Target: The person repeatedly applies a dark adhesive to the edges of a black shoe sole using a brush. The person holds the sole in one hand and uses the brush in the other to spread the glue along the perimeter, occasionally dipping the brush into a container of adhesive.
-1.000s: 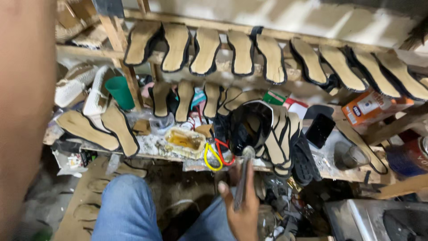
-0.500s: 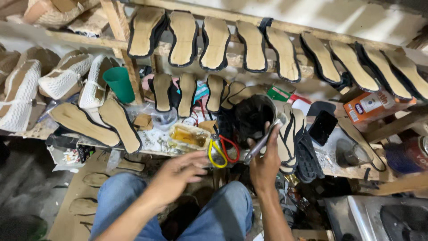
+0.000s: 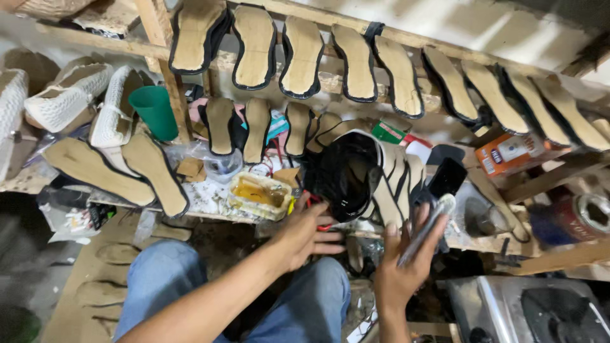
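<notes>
Now the view sits closer over the workbench (image 3: 210, 200) than half a second ago. Black shoe upper (image 3: 346, 171) lies at bench edge; I see my left hand (image 3: 305, 232), fingers loosely spread and empty, now beside it. Right hand (image 3: 400, 273) stays closed around a slim metal tool (image 3: 427, 228), tip raised.

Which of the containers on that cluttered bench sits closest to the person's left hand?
The shallow yellow-stained rectangular tub, just up-left of the left hand. The green plastic cup stands farther off by the wooden post, and the round metal tin lies far right.
</notes>
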Demonstrator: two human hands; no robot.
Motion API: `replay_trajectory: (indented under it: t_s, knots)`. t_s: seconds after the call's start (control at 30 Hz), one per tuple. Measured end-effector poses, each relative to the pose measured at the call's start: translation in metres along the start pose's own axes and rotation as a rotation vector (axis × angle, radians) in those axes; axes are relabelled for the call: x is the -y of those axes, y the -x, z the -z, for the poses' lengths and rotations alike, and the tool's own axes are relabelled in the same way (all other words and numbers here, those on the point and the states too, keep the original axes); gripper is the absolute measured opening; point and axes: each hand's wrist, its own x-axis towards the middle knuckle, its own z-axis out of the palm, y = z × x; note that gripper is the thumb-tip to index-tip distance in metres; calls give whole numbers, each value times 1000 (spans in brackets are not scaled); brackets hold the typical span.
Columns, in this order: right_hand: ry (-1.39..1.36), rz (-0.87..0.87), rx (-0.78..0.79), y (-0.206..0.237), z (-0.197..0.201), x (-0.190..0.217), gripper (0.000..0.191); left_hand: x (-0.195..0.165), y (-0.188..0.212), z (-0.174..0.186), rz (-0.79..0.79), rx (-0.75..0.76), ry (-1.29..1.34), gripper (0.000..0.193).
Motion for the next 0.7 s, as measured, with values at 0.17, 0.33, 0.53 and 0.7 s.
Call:
replay_trajectory:
  t_s: [0.17, 0.33, 0.53, 0.7]
  knots:
    - [-51, -258, 135, -7, -30, -11, 79, -4, -15, -36, -91, -167, -232, 91]
    - [-131, -361, -20, -3, -26, 1, 80, 2, -12, -14, -189, -74, -119, 70]
    - [-59, -240, 36, 5, -1, 2, 53, 22, 68, 79, -77, -105, -126, 57]
    - [91, -240, 534, 20, -33, 9, 34, 68, 116, 176, -211, -375, -182, 45]
